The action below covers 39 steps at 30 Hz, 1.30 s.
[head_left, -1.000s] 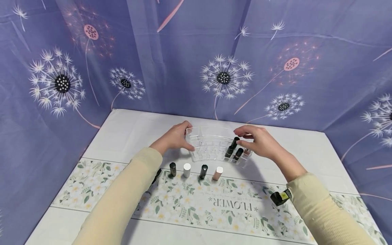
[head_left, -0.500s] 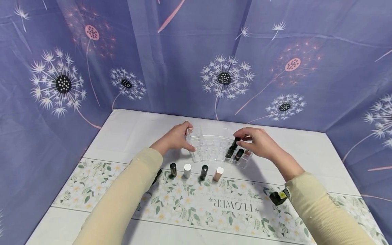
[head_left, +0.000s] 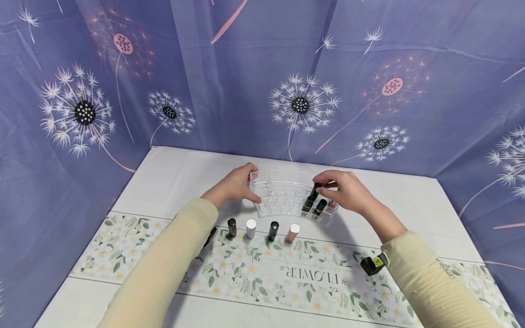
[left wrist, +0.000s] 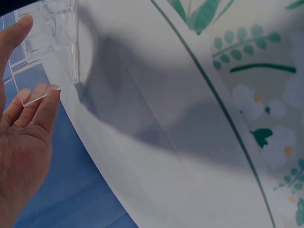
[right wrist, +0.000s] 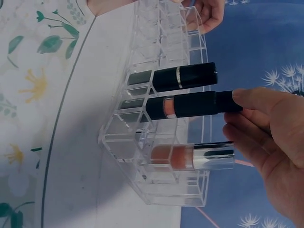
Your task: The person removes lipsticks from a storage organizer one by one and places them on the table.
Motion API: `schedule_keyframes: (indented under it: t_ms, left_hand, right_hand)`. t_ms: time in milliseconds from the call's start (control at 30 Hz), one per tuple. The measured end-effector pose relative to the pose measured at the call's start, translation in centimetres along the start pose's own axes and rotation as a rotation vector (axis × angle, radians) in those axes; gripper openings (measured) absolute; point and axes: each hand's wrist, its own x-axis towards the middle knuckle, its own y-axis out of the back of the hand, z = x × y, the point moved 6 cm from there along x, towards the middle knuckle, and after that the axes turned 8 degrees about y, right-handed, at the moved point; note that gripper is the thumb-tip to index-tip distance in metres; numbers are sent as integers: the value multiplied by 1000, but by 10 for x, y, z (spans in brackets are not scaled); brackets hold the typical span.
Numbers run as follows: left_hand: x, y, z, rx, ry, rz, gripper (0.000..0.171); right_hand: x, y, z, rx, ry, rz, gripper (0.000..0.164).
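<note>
A clear acrylic lipstick organizer [head_left: 279, 210] with stepped compartments stands on the table. My left hand [head_left: 235, 183] grips its left end, thumb in front and fingers behind; the left wrist view shows those fingers against a clear panel [left wrist: 33, 83]. My right hand [head_left: 348, 191] pinches the top of a black lipstick [right wrist: 227, 101] that stands in a rear compartment. Its lower part is hidden behind another black lipstick [right wrist: 190, 104]. A further black lipstick [right wrist: 190, 76] and a peach tube with a silvery end [right wrist: 190, 156] sit in slots at the same end.
In front of the organizer stand a dark tube [head_left: 232, 227], a white tube [head_left: 251, 228], a black tube [head_left: 273, 231] and a pink tube [head_left: 292, 233]. A floral strip [head_left: 246, 273] crosses the white table. Purple patterned cloth [head_left: 229, 100] hangs behind.
My right hand has come down slightly, and its fingers have closed onto the top of the rear black lipstick. The left hand and the organizer have stayed in place.
</note>
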Motion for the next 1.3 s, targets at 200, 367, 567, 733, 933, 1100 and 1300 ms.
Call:
schedule_keyframes:
  t_ms: [200, 367, 567, 733, 933, 1100, 1300]
  left_hand:
    - [-1, 0, 0, -3, 2, 1, 86]
    - [0, -1, 0, -4, -9, 1, 86]
    - [0, -1, 0, 7, 4, -7, 86]
    - [-1, 0, 0, 8, 4, -7, 86]
    - [-2, 1, 1, 2, -2, -2, 86]
    - [-2, 1, 2, -4, -13, 3, 86]
    - [-2, 1, 1, -3, -10, 1, 86]
  right_hand:
    - [1, 10, -8, -23, 19, 27, 25]
    - [1, 20, -17, -34, 34, 53, 24]
    - [0, 31, -30, -24, 47, 77, 24]
    - [0, 38, -41, -47, 83, 82, 24]
    - [-2, 48, -56, -67, 121, 97, 24]
    - [-7, 49, -67, -66, 139, 87, 27]
    - [-15, 43, -76, -63, 134, 59, 29]
